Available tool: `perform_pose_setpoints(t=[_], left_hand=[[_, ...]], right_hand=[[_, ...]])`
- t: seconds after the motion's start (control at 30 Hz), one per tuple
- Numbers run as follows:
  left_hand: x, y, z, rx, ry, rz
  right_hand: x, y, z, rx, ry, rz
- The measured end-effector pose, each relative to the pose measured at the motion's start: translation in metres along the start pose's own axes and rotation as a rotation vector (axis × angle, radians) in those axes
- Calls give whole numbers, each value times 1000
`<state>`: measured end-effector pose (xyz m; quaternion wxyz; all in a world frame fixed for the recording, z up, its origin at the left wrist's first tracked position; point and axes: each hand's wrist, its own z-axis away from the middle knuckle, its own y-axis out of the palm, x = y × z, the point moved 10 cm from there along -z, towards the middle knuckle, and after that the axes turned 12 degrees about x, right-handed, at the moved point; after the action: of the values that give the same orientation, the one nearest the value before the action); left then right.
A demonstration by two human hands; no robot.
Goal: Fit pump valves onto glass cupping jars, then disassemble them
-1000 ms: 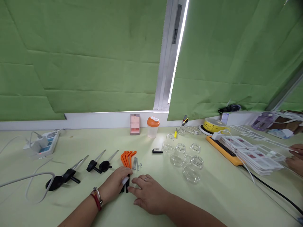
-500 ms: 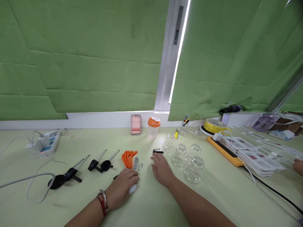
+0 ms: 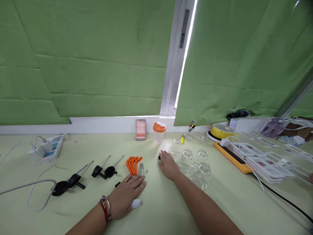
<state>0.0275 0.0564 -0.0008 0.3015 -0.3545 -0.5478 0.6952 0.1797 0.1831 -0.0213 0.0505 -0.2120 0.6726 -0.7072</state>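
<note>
My left hand (image 3: 126, 196) lies flat on the table, fingers together and the thumb, wrapped in white, held out to the side. A black piece (image 3: 117, 184) peeks out beside it, mostly hidden. Just beyond its fingertips are metal screws (image 3: 141, 169) and several orange bent handles (image 3: 133, 165). My right hand (image 3: 168, 165) rests with fingers stretched over a small black part (image 3: 159, 157), of which only one end shows. Several clear glass jars (image 3: 187, 160) stand right beside that hand. To the left lie several black parts with metal rods (image 3: 110, 171).
An orange-lidded cup (image 3: 158, 133) and a phone-like pink screen (image 3: 141, 130) stand at the back. At left are a power strip (image 3: 56, 147) and white cables. On the right are an orange-black power strip (image 3: 232, 157), stacked white cards (image 3: 264, 166) and yellow tape (image 3: 222, 130).
My right hand has moved slightly right and forward, now covering the spring and most of the black part. My left hand has flattened, its wrapped thumb spreading outward.
</note>
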Motion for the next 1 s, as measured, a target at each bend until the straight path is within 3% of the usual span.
perform_pose_setpoints(t=[0.27,0.57,0.87,1.0], left_hand=[[1,1,-1,29,-20,-6],[0,1,1,-19,0,-3],[-13,-19,3,-115,46,-9],[-21,-28,2,-187,37,-15]], right_hand=[[8,2,12,28,-8,-10],[44,6,64,45,-91,-22],[88,14,98,91,-202,-31],[95,16,101,115,-220,-47]])
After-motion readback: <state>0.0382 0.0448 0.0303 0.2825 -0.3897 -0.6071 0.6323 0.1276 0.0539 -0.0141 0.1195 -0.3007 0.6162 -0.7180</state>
